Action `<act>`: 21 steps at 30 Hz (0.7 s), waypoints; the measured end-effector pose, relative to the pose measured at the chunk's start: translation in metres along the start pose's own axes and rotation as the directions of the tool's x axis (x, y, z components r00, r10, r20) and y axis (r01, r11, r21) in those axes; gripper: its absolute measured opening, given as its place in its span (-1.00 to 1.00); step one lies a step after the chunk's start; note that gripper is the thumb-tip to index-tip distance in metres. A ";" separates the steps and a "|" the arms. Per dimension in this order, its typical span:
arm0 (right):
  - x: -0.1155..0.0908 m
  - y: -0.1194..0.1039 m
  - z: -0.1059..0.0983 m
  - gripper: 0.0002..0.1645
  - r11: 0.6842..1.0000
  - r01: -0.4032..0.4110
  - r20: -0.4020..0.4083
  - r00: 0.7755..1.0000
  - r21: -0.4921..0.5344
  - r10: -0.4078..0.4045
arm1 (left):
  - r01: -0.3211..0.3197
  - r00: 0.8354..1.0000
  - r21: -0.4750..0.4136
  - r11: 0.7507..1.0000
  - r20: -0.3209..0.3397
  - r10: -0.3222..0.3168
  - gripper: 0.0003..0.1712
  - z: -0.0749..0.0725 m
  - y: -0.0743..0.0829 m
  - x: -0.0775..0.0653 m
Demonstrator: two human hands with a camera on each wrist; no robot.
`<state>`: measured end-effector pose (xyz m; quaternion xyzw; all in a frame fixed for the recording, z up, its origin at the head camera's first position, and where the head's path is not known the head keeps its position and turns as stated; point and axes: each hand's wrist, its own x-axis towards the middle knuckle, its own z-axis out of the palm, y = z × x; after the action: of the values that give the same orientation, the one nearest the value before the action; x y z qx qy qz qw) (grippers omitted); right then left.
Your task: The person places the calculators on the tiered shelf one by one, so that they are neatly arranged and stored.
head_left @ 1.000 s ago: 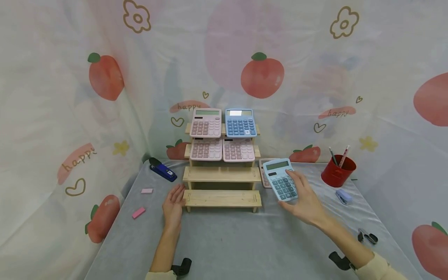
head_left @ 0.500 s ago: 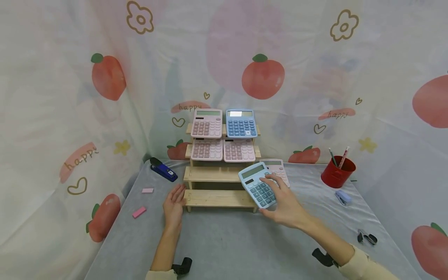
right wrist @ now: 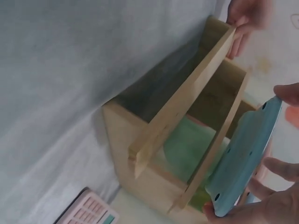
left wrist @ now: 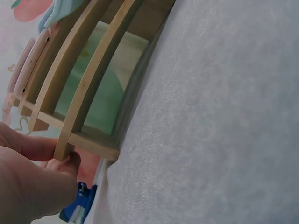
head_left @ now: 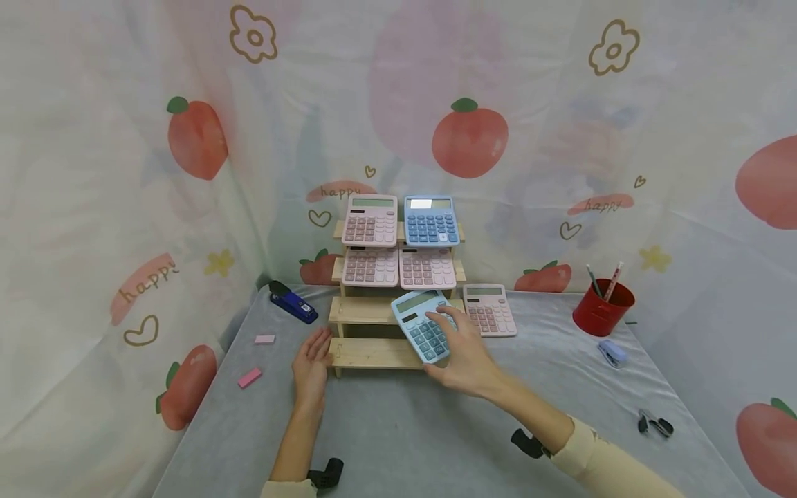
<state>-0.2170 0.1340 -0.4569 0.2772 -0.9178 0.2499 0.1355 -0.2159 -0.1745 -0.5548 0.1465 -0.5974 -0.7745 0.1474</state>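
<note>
My right hand (head_left: pixel 463 356) grips a light blue calculator (head_left: pixel 429 333) by its edges and holds it tilted in front of the lower steps of a wooden stepped rack (head_left: pixel 367 353). In the right wrist view the calculator's underside (right wrist: pixel 245 154) faces the camera. At the rack's left end my left hand (head_left: pixel 311 366) pinches the lowest board, with the thumb and a finger on either side of it in the left wrist view. A pink calculator (head_left: pixel 369 220) and a blue calculator (head_left: pixel 431 221) lean on the top step. Two pink calculators stand on the step below.
Another pink calculator (head_left: pixel 489 310) lies right of the rack. Farther right are a red pen cup (head_left: pixel 600 311), a small light blue stapler (head_left: pixel 613 353) and a black-handled item (head_left: pixel 655 423). On the left lie a dark blue stapler (head_left: pixel 292 302) and two pink erasers (head_left: pixel 250 377).
My right hand has carried the light blue calculator leftward, from over the pink calculator to the front of the rack, uncovering the pink one. My left hand stays at the rack's left end.
</note>
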 end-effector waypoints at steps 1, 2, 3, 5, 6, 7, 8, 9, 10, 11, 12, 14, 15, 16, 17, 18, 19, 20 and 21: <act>0.002 -0.002 0.003 0.12 1.000 -0.005 0.002 1.000 -0.008 0.005 | 0.003 1.000 0.007 1.000 -0.002 -0.003 -0.24 0.000 0.000 0.000; 0.005 -0.005 0.006 0.12 1.000 -0.010 0.006 1.000 -0.014 0.010 | 0.004 1.000 0.007 1.000 -0.004 -0.004 -0.24 0.000 -0.001 0.000; 0.007 -0.008 0.009 0.11 1.000 -0.013 0.011 1.000 -0.018 0.013 | 0.001 1.000 0.011 1.000 -0.005 -0.001 -0.24 0.000 -0.001 0.000; 0.012 -0.013 0.014 0.10 0.999 -0.022 0.022 1.000 -0.027 0.022 | -0.003 1.000 0.012 1.000 -0.007 0.003 -0.24 0.001 -0.002 0.000; 0.014 -0.016 0.016 0.09 0.999 -0.027 0.028 0.999 -0.033 0.028 | -0.002 1.000 0.011 1.000 -0.011 0.002 -0.24 0.001 -0.002 0.000; 0.016 -0.019 0.018 0.07 0.999 -0.034 0.033 0.999 -0.037 0.036 | -0.005 1.000 0.009 1.000 -0.009 0.005 -0.24 0.001 -0.002 0.000; 0.019 -0.023 0.020 0.07 0.999 -0.041 0.033 0.999 -0.033 0.042 | -0.005 1.000 0.007 1.000 -0.009 0.005 -0.23 0.001 -0.002 -0.001; 0.021 -0.026 0.021 0.06 0.998 -0.050 0.032 0.998 -0.027 0.051 | -0.006 1.000 0.006 1.000 -0.006 0.006 -0.24 0.000 -0.002 -0.001; 0.024 -0.029 0.023 0.06 0.998 -0.061 0.031 0.998 -0.022 0.062 | -0.001 1.000 0.002 1.000 -0.005 0.001 -0.24 0.000 -0.003 -0.001; 0.026 -0.032 0.024 0.06 0.997 -0.073 0.032 0.997 -0.016 0.073 | 0.001 1.000 0.002 1.000 -0.004 -0.001 -0.24 0.000 -0.003 -0.001; 0.029 -0.036 0.026 0.06 0.996 -0.085 0.035 0.996 -0.009 0.085 | 0.003 1.000 -0.001 1.000 -0.003 -0.003 -0.24 0.000 -0.003 -0.002; 0.035 -0.042 0.029 0.06 0.994 -0.108 0.039 0.993 0.012 0.108 | 0.006 1.000 -0.005 1.000 -0.002 -0.006 -0.24 0.001 -0.003 -0.002; 0.038 -0.045 0.030 0.05 0.993 -0.118 0.043 0.992 0.012 0.118 | 0.005 1.000 -0.007 1.000 0.000 -0.005 -0.24 0.001 -0.003 -0.002; 0.041 -0.047 0.032 0.05 0.992 -0.127 0.047 0.991 0.014 0.126 | 0.006 1.000 -0.010 1.000 0.000 -0.006 -0.24 0.001 -0.003 -0.002; 0.045 -0.050 0.033 0.04 0.991 -0.133 0.052 0.990 0.017 0.132 | 0.006 1.000 -0.010 1.000 0.000 -0.006 -0.24 0.001 -0.002 -0.002; 0.048 -0.052 0.035 0.04 0.990 -0.139 0.055 0.989 0.019 0.138 | 0.005 1.000 -0.013 1.000 -0.001 -0.005 -0.23 0.001 -0.002 -0.001; 0.052 -0.055 0.038 0.04 0.989 -0.144 0.055 0.988 0.025 0.143 | 0.006 1.000 -0.015 1.000 -0.002 -0.006 -0.23 0.001 -0.002 -0.001; 0.055 -0.057 0.041 0.03 0.988 -0.151 0.058 0.987 0.026 0.149 | 0.007 1.000 -0.012 1.000 -0.003 -0.007 -0.24 0.000 -0.002 -0.001; 0.058 -0.059 0.044 0.03 0.987 -0.156 0.057 0.986 0.029 0.154 | 0.010 1.000 -0.011 1.000 -0.003 -0.010 -0.24 0.000 -0.002 0.000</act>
<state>-0.2351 0.0429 -0.4484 0.2140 -0.9357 0.2670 0.0858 -0.2159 -0.1737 -0.5567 0.1499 -0.5923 -0.7783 0.1452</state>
